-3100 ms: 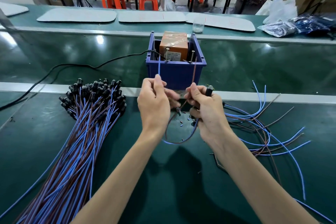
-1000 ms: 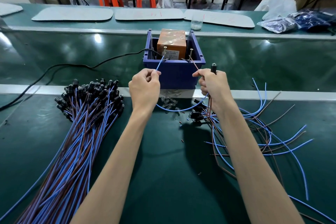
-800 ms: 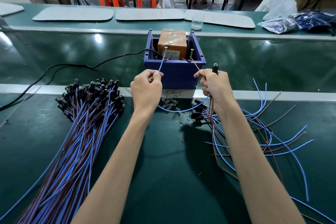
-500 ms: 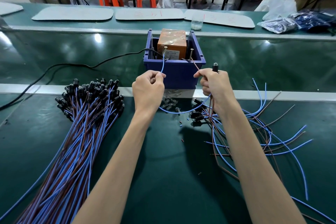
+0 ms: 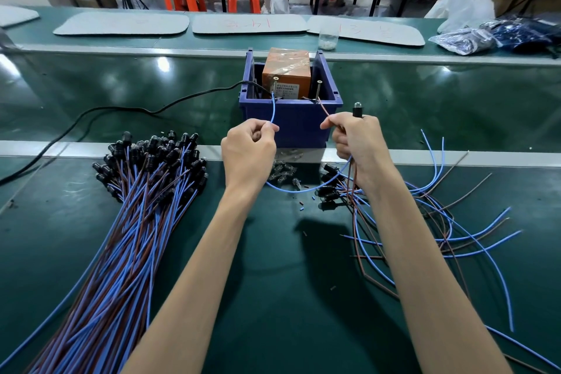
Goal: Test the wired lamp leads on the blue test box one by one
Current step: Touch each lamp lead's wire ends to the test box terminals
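pinching the blue wire [image 5: 274, 109] near its bare end with left hand [image 5: 249, 152], thumb against curled forefinger, tip raised to the left pin [image 5: 275, 83] inside the box [image 5: 291, 127]. pinching the brown wire [image 5: 323, 108] likewise with right hand [image 5: 358, 143], tip up by the right pin [image 5: 318, 88]; cannot tell contact at either pin. gripping the lamp [image 5: 357, 110] too in the right fist, with bulb poking above the knuckles, letting the rest of the lead sag in a loop between both hands above the belt [image 5: 288, 282]. probably mid-test on one lead, with a thick bundle [image 5: 133, 237] lying left and loose leads [image 5: 437, 212] right. likely very light and floppy: thin insulated wire, bending under own weight, so best held close to the tip for aim. probably fragile at the small bulb; better gripped by the black holder, not the glass. no tugging at the joint.
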